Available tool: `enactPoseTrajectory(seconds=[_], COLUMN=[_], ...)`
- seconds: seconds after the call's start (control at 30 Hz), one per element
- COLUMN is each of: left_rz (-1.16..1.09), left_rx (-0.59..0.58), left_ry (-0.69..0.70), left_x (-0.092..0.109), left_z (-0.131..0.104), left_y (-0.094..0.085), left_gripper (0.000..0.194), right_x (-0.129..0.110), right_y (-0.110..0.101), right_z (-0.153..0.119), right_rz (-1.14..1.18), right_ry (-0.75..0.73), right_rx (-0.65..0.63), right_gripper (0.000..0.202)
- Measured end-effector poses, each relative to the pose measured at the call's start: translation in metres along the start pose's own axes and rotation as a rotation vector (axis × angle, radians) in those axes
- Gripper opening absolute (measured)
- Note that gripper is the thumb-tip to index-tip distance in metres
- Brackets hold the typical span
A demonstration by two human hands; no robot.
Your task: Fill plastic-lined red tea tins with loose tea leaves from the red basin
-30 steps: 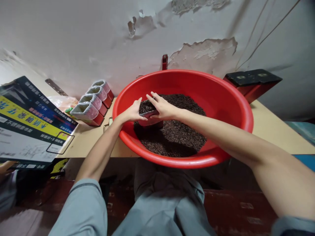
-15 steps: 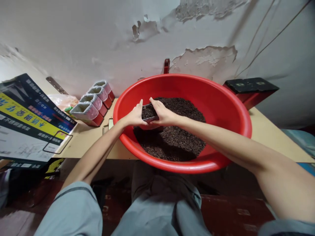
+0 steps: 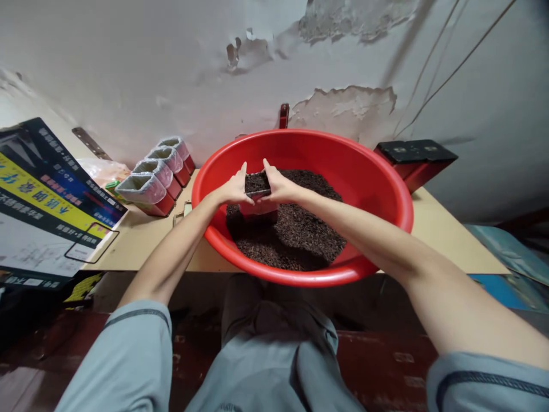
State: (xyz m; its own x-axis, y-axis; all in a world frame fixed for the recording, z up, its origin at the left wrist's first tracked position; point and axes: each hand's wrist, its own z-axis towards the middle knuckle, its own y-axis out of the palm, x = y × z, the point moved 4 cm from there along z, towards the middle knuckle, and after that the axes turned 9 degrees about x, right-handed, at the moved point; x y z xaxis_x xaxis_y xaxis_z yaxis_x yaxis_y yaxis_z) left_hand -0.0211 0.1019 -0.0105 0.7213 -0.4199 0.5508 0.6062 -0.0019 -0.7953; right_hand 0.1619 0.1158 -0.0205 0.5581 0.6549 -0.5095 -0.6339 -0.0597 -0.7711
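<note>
A large red basin [image 3: 377, 189] stands on the table, with dark loose grains [image 3: 295, 237] heaped in it. Above the grains is a red box [image 3: 259, 213] filled to near its rim with the same dark grains. My left hand [image 3: 235, 186] grips the box's left side, thumb and fingers around the upper edge. On the right side my right hand [image 3: 277, 186] holds it the same way. The box's lower part is shaded, and whether it touches the grains is unclear.
Several red boxes lined with clear plastic [image 3: 148, 194] stand in a row on the left of the wooden table [image 3: 454, 240]. Left of them leans a printed carton [image 3: 55, 200]. Two black-topped red boxes [image 3: 416, 151] are behind the basin's right side, near the peeling wall.
Both hands have raised the filled box slightly, so more of its red side shows. The whole view has shifted a little.
</note>
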Motion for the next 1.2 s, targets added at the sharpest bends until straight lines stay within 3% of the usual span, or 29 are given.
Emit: enactPoseTrajectory(seconds=[0.1, 0.2, 0.33, 0.4, 0.47, 0.53, 0.57, 0.67, 0.8, 0.87, 0.93, 1.0, 1.03, 1.1, 1.17, 1.2], left_rz=[-0.142, -0.434, -0.600, -0.635, -0.691, -0.735, -0.743, -0.763, -0.781, -0.648, -0.456, -0.261, -0.160, 0.039, 0.128, 0.114], left_rx=[-0.008, -0.096, -0.290, -0.226, -0.081, 0.063, 0.128, 0.281, 0.588, 0.536, 0.318, 0.155, 0.124, 0.118, 0.131, 0.144], left_ry=[-0.173, -0.477, -0.872, -0.962, -0.958, -0.898, -0.864, -0.773, -0.506, -0.443, -0.404, -0.254, -0.154, -0.037, -0.084, -0.142], left_x=[0.001, -0.003, -0.009, -0.009, -0.006, -0.001, 0.002, 0.008, 0.008, 0.005, 0.006, 0.014, 0.020, 0.030, 0.032, 0.031], left_z=[-0.010, -0.022, -0.037, -0.039, -0.036, -0.030, -0.025, -0.011, -0.012, -0.025, -0.038, -0.042, -0.041, -0.033, -0.024, -0.022], left_y=[-0.010, -0.019, -0.016, -0.017, -0.020, -0.029, -0.037, -0.068, -0.125, -0.135, -0.125, -0.105, -0.097, -0.084, -0.082, -0.085], left_gripper=[0.157, 0.111, 0.079, 0.062, 0.044, 0.028, 0.026, 0.038, 0.048, 0.063, 0.086, 0.098, 0.091, 0.053, 0.024, 0.025], right_x=[-0.005, -0.004, 0.000, -0.001, -0.006, -0.013, -0.017, -0.025, -0.011, 0.003, 0.010, 0.005, -0.001, -0.014, -0.022, -0.023], right_y=[-0.012, -0.023, -0.020, -0.016, -0.017, -0.023, -0.028, -0.050, -0.098, -0.114, -0.113, -0.103, -0.098, -0.092, -0.094, -0.098], right_z=[-0.007, -0.015, -0.027, -0.027, -0.020, -0.008, -0.001, 0.019, 0.030, 0.022, 0.011, 0.004, 0.002, 0.005, 0.013, 0.016], right_rz=[0.037, 0.198, 0.581, 0.706, 0.761, 0.793, 0.803, 0.858, 0.996, 0.920, 0.738, 0.489, 0.347, 0.075, -0.098, -0.128], right_ry=[0.048, 0.263, 0.782, 0.948, 0.982, 0.926, 0.891, 0.786, 0.410, 0.273, 0.210, 0.093, 0.006, -0.151, -0.225, -0.231], right_rx=[-0.022, -0.041, -0.118, -0.084, 0.016, 0.115, 0.148, 0.227, 0.453, 0.464, 0.323, 0.157, 0.113, 0.114, 0.150, 0.157], right_gripper=[0.144, 0.132, 0.066, 0.050, 0.030, 0.020, 0.029, 0.058, 0.061, 0.064, 0.075, 0.076, 0.068, 0.036, 0.008, 0.012])
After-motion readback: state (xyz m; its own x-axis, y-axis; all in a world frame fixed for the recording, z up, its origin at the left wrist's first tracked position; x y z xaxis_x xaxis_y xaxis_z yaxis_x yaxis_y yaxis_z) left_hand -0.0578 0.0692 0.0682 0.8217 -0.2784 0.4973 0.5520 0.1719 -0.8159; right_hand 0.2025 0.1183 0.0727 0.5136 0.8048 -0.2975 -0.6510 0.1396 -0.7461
